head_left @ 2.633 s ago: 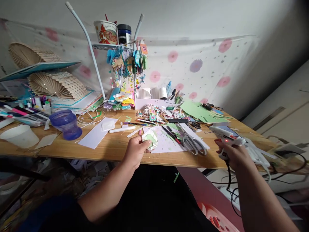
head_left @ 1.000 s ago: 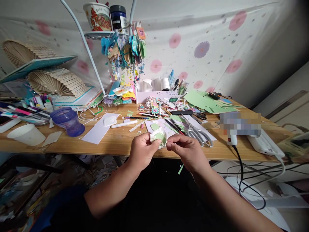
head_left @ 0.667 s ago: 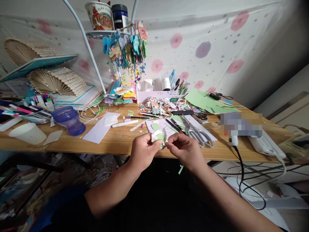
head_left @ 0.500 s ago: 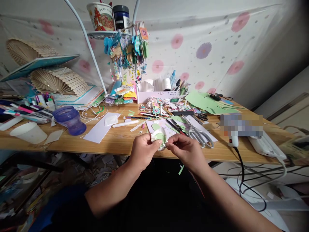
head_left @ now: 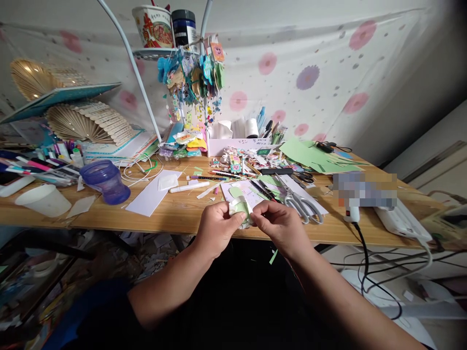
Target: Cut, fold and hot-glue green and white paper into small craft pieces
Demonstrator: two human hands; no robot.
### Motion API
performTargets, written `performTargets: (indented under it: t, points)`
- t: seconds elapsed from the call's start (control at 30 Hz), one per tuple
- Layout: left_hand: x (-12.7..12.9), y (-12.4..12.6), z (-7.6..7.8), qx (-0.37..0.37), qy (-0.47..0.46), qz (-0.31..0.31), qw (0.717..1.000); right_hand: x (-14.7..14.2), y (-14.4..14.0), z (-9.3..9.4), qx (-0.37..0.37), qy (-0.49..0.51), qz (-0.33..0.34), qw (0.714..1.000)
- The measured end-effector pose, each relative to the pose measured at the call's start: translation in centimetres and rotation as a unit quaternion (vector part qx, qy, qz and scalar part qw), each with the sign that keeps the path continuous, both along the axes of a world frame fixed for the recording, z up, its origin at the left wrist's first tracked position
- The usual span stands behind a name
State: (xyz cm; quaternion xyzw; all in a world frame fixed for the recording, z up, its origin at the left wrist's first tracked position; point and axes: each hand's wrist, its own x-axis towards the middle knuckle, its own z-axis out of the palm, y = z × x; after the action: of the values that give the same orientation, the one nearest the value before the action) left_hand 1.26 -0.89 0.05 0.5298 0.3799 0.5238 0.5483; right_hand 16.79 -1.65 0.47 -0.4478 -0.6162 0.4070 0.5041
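A small piece of green paper with white, crinkled edges [head_left: 239, 208] is held up just over the table's front edge. My left hand [head_left: 218, 227] grips it from the left, thumb pressed on its face. On the other side, the thumb and forefinger of my right hand [head_left: 279, 224] pinch its right edge. Just beyond lie cut green paper pieces [head_left: 235, 192] on a white sheet [head_left: 257, 195]. Grey-handled scissors [head_left: 301, 204] rest by my right hand, with a red and black pen-like tool [head_left: 264, 189] beside them.
A purple translucent cup [head_left: 105, 181] and a white paper cup [head_left: 43, 199] stand at the left. Green sheets [head_left: 310, 155] lie at the back right. A white device with a black cord [head_left: 352, 213] stands right of the scissors. Ornaments hang from a rack [head_left: 191, 73].
Both hands stay nearly in place. The white edge of the held paper has folded over more of its green face, and my right fingers have shifted slightly.
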Motion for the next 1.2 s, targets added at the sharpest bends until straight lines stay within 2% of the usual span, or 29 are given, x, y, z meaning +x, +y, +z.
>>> performTargets:
  t: [0.27,0.53,1.0,1.2]
  points:
    - [-0.1,0.0,0.4,-0.005,-0.004,-0.014,1.000,0.5,0.2,-0.2,-0.006,0.049,0.042,0.998]
    - [-0.2,0.0,0.2,-0.004,0.003,-0.015,1.000,-0.2,0.2,0.3,0.009,0.010,0.024,1.000]
    - [-0.3,0.2,-0.1,-0.013,0.022,-0.038,0.999,-0.4,0.5,0.4,0.028,0.031,0.017,0.999]
    - [-0.3,0.2,-0.1,0.008,0.060,-0.045,0.997,-0.4,0.7,0.4,0.020,0.048,0.026,0.998]
